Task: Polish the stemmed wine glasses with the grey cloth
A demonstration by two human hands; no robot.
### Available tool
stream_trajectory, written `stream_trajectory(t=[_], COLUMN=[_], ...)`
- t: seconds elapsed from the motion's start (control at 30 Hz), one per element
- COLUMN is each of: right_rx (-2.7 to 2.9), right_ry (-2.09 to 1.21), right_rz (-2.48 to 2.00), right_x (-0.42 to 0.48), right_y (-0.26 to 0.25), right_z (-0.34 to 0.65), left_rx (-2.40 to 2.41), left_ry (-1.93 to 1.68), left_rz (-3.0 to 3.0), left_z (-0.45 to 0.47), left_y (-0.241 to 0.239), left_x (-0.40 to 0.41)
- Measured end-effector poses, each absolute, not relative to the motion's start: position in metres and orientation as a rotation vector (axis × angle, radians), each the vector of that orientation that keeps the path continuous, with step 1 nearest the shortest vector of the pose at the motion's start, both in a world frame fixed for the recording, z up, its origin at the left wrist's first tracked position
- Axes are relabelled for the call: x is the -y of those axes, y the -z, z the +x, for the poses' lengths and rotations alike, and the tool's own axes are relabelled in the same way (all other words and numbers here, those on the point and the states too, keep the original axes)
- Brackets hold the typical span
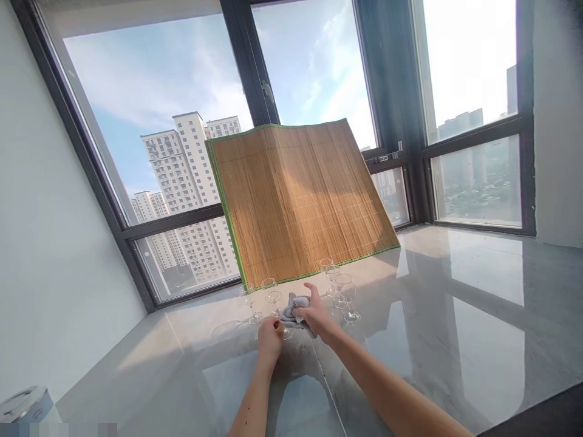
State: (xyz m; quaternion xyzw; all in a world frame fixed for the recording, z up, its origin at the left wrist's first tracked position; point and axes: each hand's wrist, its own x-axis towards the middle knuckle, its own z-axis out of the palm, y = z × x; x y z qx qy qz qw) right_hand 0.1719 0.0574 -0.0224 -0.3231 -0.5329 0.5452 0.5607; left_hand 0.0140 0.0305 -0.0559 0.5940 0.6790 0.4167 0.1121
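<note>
The right hand [316, 314] is grasping a crumpled grey cloth [289, 312]; the curled left hand [269, 337] is resting near a clear stemmed glass [273, 297], its hold unclear.

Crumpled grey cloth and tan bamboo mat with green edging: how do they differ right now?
The crumpled grey cloth is small and bunched up; the tan bamboo mat with green edging is far larger, a broad sheet. The cloth is in the right hand; the mat stands tilted, beyond both hands. The cloth is plain grey; the mat shows fine lengthwise slats.
</note>
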Motion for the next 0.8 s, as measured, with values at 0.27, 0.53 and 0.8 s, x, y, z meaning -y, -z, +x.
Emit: stream_trajectory(t=[0.27, 0.53, 0.8], right_rx=[1.328, 1.342, 1.275], right_ry=[-1.554, -1.479, -1.006], right_rz=[-0.755, -0.801, -1.133], right_x=[-0.064, -0.077, -0.096], right_y=[0.052, 0.067, 0.067], right_z=[0.159, 0.143, 0.159], left_rx=[-1.498, -1.996, -2.090], left_ry=[-1.329, -1.392, -1.121], left_rz=[1.721, 1.615, 1.767], left_z=[0.008, -0.019, -0.010], left_y=[0.052, 0.068, 0.075], left_x=[-0.030, -0.049, -0.056])
